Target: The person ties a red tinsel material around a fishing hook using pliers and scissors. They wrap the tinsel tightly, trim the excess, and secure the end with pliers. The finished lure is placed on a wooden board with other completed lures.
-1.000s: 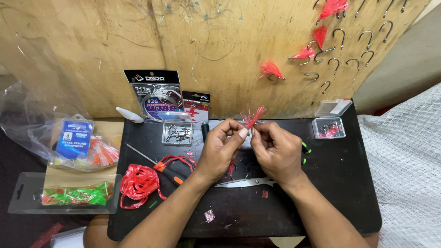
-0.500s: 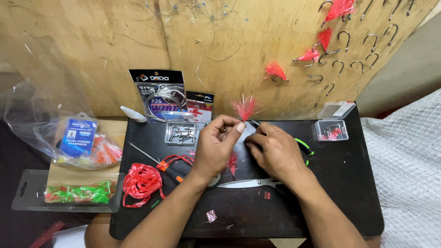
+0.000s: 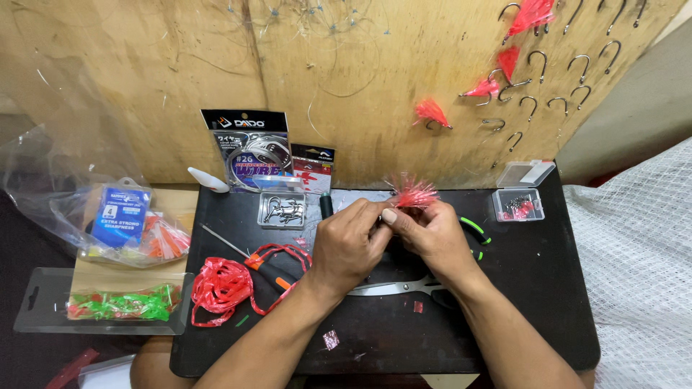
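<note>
Both my hands meet over the middle of a black tray [image 3: 548, 302]. My left hand [image 3: 346, 245] and my right hand [image 3: 432, 234] pinch together a small red feathered fishing lure [image 3: 412, 193], whose frayed red tuft fans out above my fingertips. The hook or line inside it is hidden by my fingers. Silver scissors [image 3: 393, 287] lie flat on the tray just under my wrists. An orange-handled tool [image 3: 263, 268] and a bundle of red plastic strips [image 3: 220, 284] lie left of my left forearm.
A small clear box of hooks [image 3: 282, 209] sits behind my left hand; another clear box [image 3: 519, 203] with red bits stands at the right. Wire and hook packets [image 3: 249, 148] lean on a plywood board [image 3: 144, 79] hung with hooks and red lures [image 3: 430, 112]. Bags lie at the left.
The red tuft has been spread out and now fans wider above my fingertips. Both hands stay pressed together at the same spot on the tray.
</note>
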